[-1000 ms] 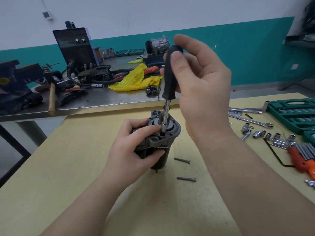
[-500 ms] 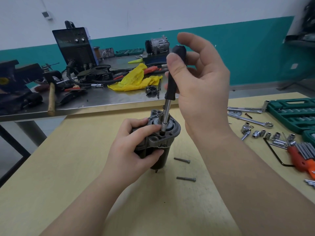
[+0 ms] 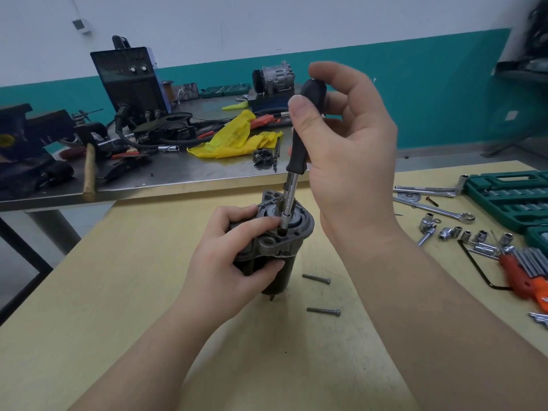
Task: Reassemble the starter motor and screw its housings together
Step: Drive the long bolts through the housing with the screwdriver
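Two loose bolts (image 3: 316, 279), one motor (image 3: 275, 247)

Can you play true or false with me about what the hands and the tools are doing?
1. The left hand holds the starter motor upright. True.
2. The right hand holds a hammer. False: it grips a black-handled driver whose tip sits in the motor's top.
3. Two loose bolts lie on the table. True.
4. The green socket case sits left of the motor. False: it is on the right.

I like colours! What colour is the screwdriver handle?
Black handle, clearest in the head view.
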